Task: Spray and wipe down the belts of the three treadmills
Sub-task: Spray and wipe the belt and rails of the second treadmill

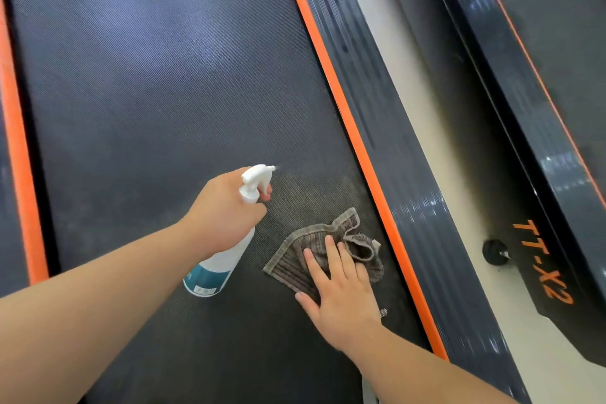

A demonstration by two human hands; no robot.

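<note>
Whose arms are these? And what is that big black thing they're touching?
The camera sits on a person's head and looks down, so you see that person's own arms. The big black thing is a treadmill belt, the moving floor people run on, with an orange edge beside it. The left hand holds a white spray bottle, with one finger on the trigger. A little mist shows at the nozzle. The right hand lies flat on a brown cloth and presses it on the belt. Another treadmill stands to the right, across some pale floor.
</note>
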